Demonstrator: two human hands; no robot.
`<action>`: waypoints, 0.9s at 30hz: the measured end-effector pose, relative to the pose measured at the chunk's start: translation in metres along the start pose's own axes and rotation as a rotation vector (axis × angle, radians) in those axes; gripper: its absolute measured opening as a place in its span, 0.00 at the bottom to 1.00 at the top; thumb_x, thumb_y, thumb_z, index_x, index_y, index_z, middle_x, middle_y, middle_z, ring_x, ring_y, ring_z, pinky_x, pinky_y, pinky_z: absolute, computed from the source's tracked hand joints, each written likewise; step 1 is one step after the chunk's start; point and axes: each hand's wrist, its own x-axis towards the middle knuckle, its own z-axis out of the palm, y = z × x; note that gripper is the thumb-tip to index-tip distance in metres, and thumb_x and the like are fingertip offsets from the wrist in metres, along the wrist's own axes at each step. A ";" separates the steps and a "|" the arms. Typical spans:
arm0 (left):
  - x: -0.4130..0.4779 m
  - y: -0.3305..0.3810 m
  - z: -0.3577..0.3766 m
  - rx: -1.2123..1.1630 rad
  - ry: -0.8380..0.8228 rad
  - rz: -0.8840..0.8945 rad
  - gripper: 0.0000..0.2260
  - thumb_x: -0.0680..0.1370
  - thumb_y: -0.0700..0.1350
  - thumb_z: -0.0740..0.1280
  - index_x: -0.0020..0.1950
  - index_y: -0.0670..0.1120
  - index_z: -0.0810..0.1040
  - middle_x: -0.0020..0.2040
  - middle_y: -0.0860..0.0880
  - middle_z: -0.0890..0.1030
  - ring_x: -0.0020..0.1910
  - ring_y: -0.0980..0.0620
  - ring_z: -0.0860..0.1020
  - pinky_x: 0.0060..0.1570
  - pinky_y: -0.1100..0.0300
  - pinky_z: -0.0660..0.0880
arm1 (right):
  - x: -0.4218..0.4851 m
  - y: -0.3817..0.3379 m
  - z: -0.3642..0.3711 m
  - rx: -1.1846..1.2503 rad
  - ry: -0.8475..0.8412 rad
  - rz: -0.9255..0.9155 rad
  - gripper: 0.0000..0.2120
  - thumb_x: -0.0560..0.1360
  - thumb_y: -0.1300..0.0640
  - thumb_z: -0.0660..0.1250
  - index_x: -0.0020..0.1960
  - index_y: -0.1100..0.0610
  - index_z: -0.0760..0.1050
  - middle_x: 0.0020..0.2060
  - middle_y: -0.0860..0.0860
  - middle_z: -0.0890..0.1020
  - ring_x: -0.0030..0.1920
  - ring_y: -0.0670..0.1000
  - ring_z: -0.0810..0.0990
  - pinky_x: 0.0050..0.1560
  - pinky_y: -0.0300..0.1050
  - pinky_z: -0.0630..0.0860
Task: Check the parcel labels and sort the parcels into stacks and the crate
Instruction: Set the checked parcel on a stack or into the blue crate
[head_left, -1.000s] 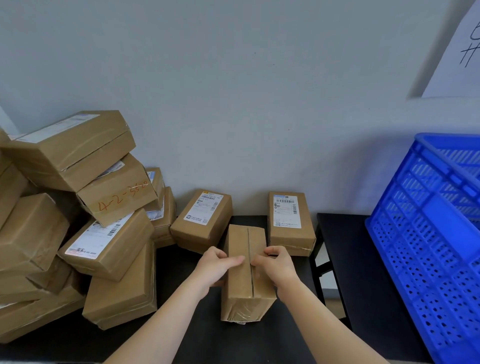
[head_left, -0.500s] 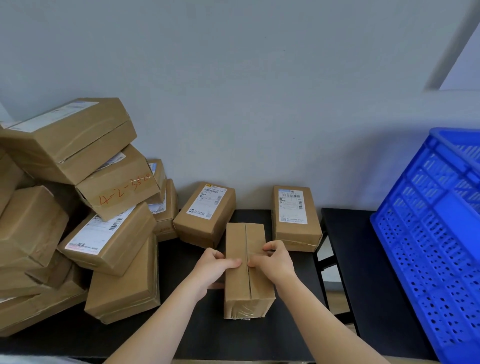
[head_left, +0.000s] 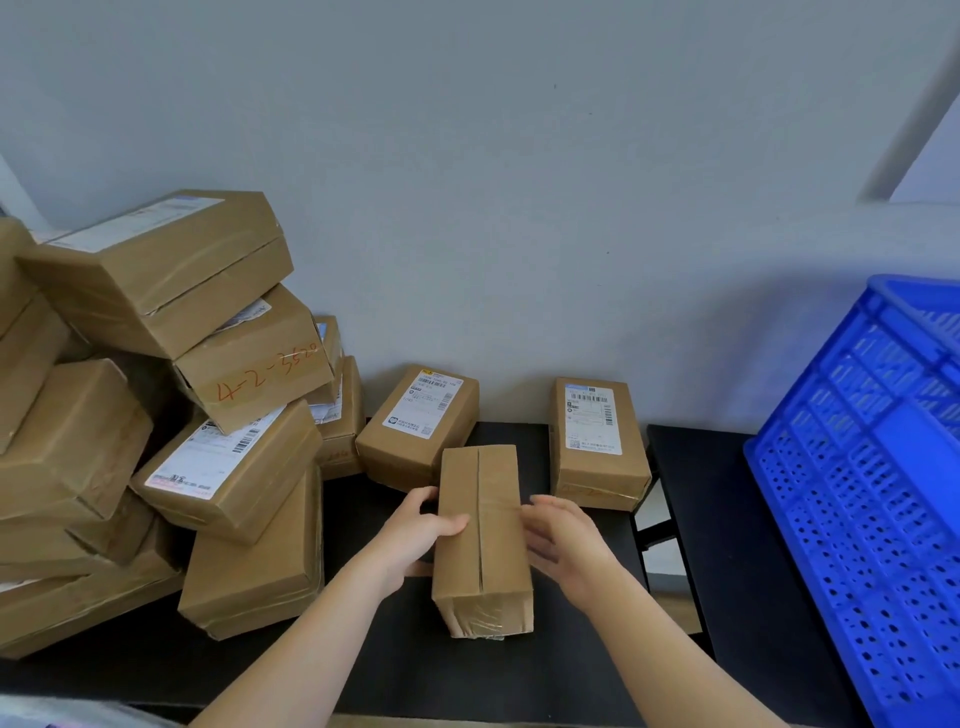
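Observation:
A narrow brown parcel (head_left: 483, 535) lies on the black table (head_left: 395, 670) in front of me, its taped seam facing up and no label showing. My left hand (head_left: 415, 535) holds its left side, thumb on top and fingers round the edge. My right hand (head_left: 563, 540) is at the parcel's right side with fingers nearly straight; whether it touches the cardboard is unclear. Two labelled parcels sit behind: one (head_left: 418, 423) angled at centre, one (head_left: 597, 441) upright to the right. A blue crate (head_left: 872, 467) stands at the far right.
A tumbled heap of brown parcels (head_left: 156, 415) fills the left of the table, one marked "4-2-3520" in red. A second black table (head_left: 727, 545) under the crate is separated by a narrow gap. A grey wall runs close behind.
My right hand has let go of the parcel's top and opened beside its right edge. My left hand has shifted to the left side. The parcel stays flat on the table.

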 end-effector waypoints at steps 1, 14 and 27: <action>-0.001 0.000 -0.003 -0.006 0.000 0.004 0.28 0.76 0.45 0.69 0.72 0.53 0.61 0.65 0.48 0.70 0.64 0.45 0.71 0.61 0.44 0.72 | 0.001 0.003 -0.004 0.033 0.017 0.031 0.16 0.76 0.63 0.66 0.62 0.55 0.71 0.54 0.56 0.79 0.54 0.55 0.79 0.56 0.52 0.77; -0.018 0.004 0.009 0.080 0.096 0.217 0.29 0.80 0.49 0.62 0.77 0.57 0.50 0.75 0.51 0.60 0.72 0.47 0.62 0.68 0.48 0.62 | -0.007 0.017 0.007 -0.256 -0.002 0.119 0.19 0.74 0.58 0.69 0.62 0.52 0.68 0.57 0.55 0.76 0.58 0.55 0.75 0.54 0.50 0.74; -0.016 0.002 0.028 0.458 0.210 0.095 0.55 0.65 0.61 0.75 0.76 0.56 0.37 0.73 0.45 0.55 0.70 0.43 0.63 0.66 0.47 0.66 | -0.017 0.010 0.005 -0.251 0.025 0.083 0.15 0.77 0.64 0.61 0.61 0.53 0.71 0.51 0.54 0.80 0.53 0.52 0.78 0.53 0.48 0.74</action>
